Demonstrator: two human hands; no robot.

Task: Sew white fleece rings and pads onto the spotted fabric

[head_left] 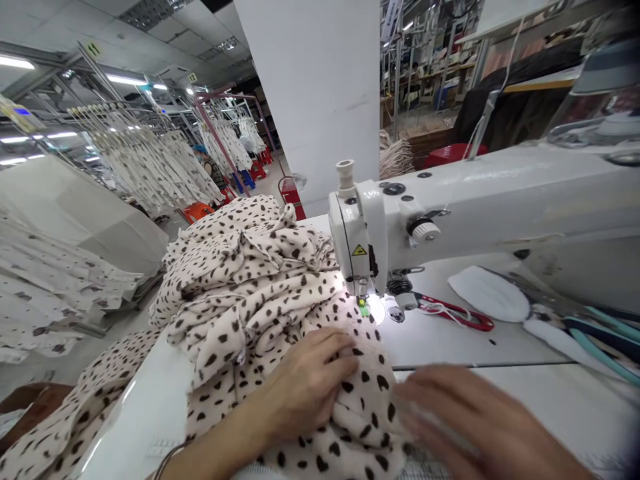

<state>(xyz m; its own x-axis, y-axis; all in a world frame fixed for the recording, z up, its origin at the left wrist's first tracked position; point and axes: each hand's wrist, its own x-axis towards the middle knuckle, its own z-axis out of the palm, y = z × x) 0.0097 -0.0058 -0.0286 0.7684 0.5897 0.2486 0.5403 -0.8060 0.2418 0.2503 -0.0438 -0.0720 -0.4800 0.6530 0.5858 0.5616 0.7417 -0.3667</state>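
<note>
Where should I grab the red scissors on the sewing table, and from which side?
Take the red scissors by the wider red end farthest from the sewing machine's needle, coming down from above with the right hand, which is the nearer one. They lie flat on the table, so a top grip fits; a white thread lies across them, so lift it clear first.

Head-worn view, facing forward and down, close above left hand (310, 383), right hand (480, 420), sewing machine (450, 213) at right
</note>
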